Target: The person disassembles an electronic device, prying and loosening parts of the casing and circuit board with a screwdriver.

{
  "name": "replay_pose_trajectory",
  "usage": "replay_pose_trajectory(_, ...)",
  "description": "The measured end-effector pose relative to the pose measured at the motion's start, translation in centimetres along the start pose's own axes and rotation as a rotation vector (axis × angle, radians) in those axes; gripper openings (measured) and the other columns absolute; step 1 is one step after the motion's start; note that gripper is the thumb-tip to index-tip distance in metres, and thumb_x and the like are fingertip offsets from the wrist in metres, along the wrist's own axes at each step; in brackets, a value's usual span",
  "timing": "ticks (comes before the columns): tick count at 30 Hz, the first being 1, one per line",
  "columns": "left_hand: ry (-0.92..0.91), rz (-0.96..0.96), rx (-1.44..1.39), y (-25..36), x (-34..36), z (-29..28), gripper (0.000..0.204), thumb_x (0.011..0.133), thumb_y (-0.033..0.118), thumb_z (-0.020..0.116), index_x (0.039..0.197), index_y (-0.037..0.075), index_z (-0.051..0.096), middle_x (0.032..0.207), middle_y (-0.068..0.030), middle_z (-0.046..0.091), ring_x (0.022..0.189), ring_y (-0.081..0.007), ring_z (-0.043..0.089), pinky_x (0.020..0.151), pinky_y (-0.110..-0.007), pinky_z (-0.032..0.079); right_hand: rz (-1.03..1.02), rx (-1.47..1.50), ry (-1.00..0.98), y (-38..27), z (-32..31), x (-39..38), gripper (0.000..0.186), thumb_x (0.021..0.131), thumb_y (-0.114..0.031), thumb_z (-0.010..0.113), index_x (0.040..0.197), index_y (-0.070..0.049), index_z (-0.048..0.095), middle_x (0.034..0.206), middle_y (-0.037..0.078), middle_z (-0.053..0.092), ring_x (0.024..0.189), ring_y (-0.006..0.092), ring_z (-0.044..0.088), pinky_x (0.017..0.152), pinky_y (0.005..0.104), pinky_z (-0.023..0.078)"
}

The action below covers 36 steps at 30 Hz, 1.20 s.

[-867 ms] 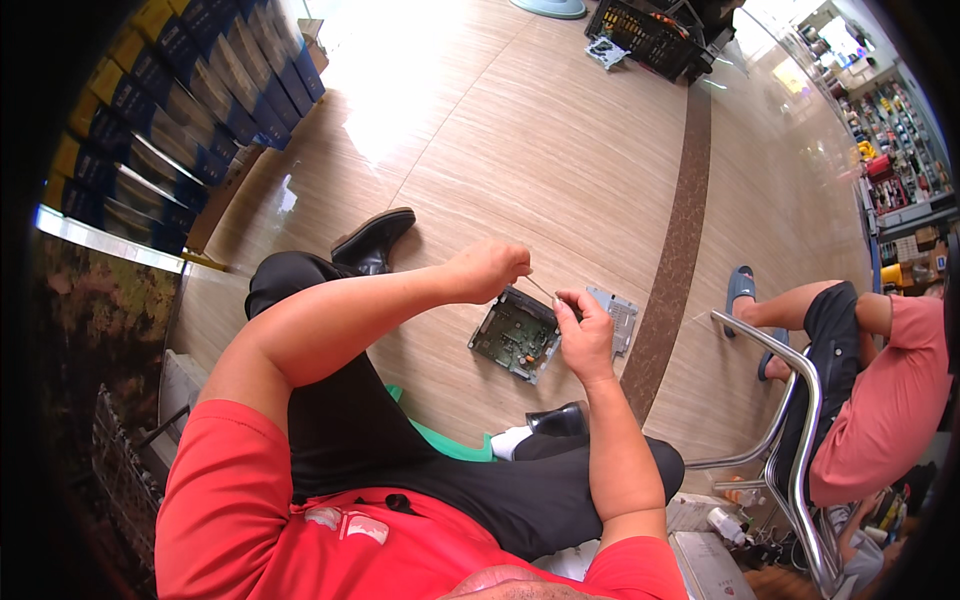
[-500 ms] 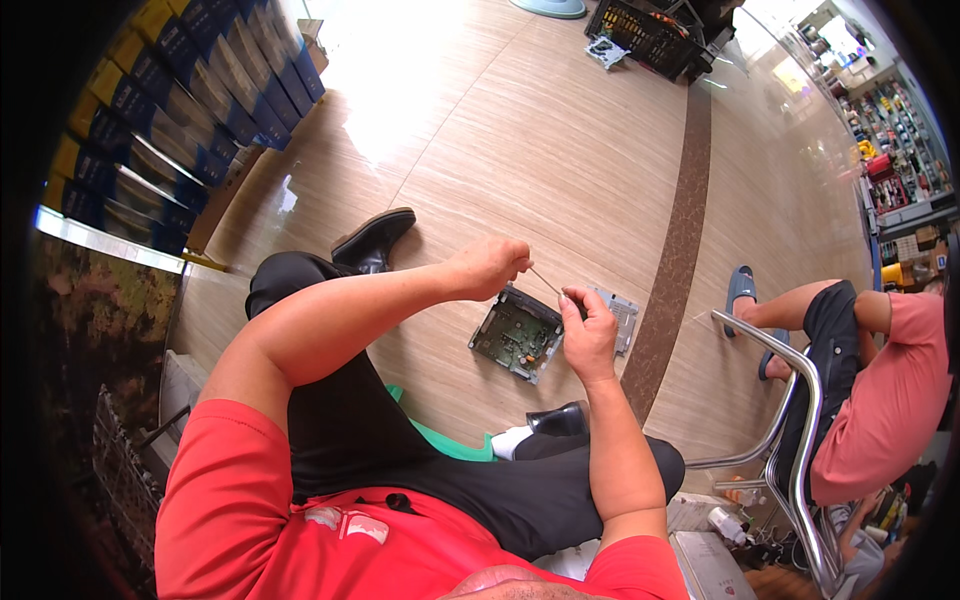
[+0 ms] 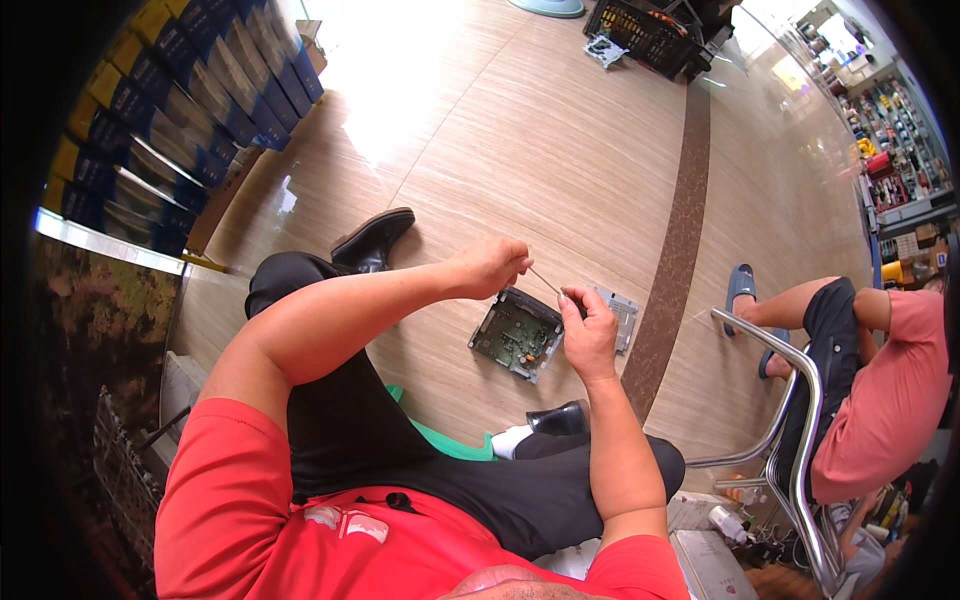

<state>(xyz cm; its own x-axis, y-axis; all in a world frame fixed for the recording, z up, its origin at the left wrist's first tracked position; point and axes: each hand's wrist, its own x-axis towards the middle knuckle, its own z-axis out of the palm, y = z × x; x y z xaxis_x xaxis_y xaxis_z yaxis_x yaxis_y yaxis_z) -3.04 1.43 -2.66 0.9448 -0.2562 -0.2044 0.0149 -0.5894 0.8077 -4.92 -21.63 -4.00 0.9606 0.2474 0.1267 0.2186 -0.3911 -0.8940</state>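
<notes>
A thin metal rod (image 3: 546,281), perhaps a screwdriver shaft, stretches slantwise between my two hands. My left hand (image 3: 490,267) is closed round its upper left end, and whatever lies inside the fist is hidden. At the lower right end, my right hand (image 3: 590,332) pinches the rod between thumb and fingers. Below the rod, an opened electronic unit (image 3: 516,334) rests on the floor, its green circuit board and metal frame exposed. A flat silvery metal plate (image 3: 625,316) lies beside the unit, partly covered by my right hand.
My bent legs in black trousers (image 3: 380,430) frame the work spot. Tall blue-and-yellow boxes (image 3: 190,100) stand at the far left, a black crate (image 3: 645,38) at the back. On the right, another person (image 3: 880,400) sits by a metal-framed chair (image 3: 815,420).
</notes>
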Motion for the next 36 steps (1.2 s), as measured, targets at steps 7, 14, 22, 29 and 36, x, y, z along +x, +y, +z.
replay_pose_trajectory(7, -0.080, -0.026, 0.028, 0.2, -0.1, -0.2, 0.031, 0.101, 0.025, 0.051, 0.084, 0.002, 0.064, 0.071, -0.0078, 0.068, 0.071, -0.0241, 0.067, 0.068, -0.037, 0.052, -0.026, -0.024, -0.012, -0.1, -0.3, 0.0, 0.012, 0.089, -0.007, 0.068, 0.099, 0.001, 0.068, 0.090, 0.016, 0.070, 0.083, 0.0247, 0.069, 0.075, 0.0335, 0.053)
replay_pose_trajectory(14, -0.126, -0.060, -0.125, -0.4, 0.0, 0.0, 0.032, 0.104, 0.025, 0.048, 0.086, 0.001, 0.061, 0.073, -0.0066, 0.067, 0.070, -0.0180, 0.065, 0.068, -0.034, 0.052, 0.013, -0.025, -0.044, -0.7, -0.4, 0.0, 0.012, 0.089, -0.006, 0.068, 0.099, 0.001, 0.068, 0.089, 0.015, 0.069, 0.081, 0.0241, 0.068, 0.074, 0.0329, 0.052)
replay_pose_trajectory(22, -0.135, -0.106, -0.334, -0.5, 0.0, 0.1, 0.036, 0.107, 0.025, 0.044, 0.086, 0.000, 0.058, 0.073, -0.0064, 0.063, 0.070, -0.0139, 0.063, 0.067, -0.031, 0.054, -0.001, 0.013, -0.043, -0.4, -0.3, 0.0, 0.012, 0.089, -0.006, 0.068, 0.099, 0.001, 0.068, 0.090, 0.014, 0.069, 0.080, 0.0237, 0.067, 0.074, 0.0328, 0.052)
replay_pose_trajectory(29, -0.161, -0.137, -0.446, -0.3, -0.2, -0.3, 0.039, 0.108, 0.028, 0.042, 0.085, 0.001, 0.057, 0.073, -0.0065, 0.064, 0.069, -0.0140, 0.064, 0.066, -0.030, 0.054, -0.017, 0.013, -0.045, -0.3, -0.2, 0.1, 0.012, 0.089, -0.006, 0.068, 0.099, 0.001, 0.068, 0.090, 0.014, 0.069, 0.081, 0.0239, 0.067, 0.074, 0.0324, 0.052)
replay_pose_trajectory(36, -0.251, -0.132, -0.526, -0.5, -0.2, -0.3, 0.040, 0.108, 0.030, 0.042, 0.083, 0.003, 0.056, 0.071, -0.0065, 0.065, 0.066, -0.0143, 0.065, 0.062, -0.030, 0.053, -0.020, 0.011, -0.056, -0.7, -0.4, 0.0, 0.011, 0.090, -0.005, 0.067, 0.099, 0.001, 0.068, 0.090, 0.014, 0.069, 0.080, 0.0220, 0.066, 0.073, 0.0313, 0.052)
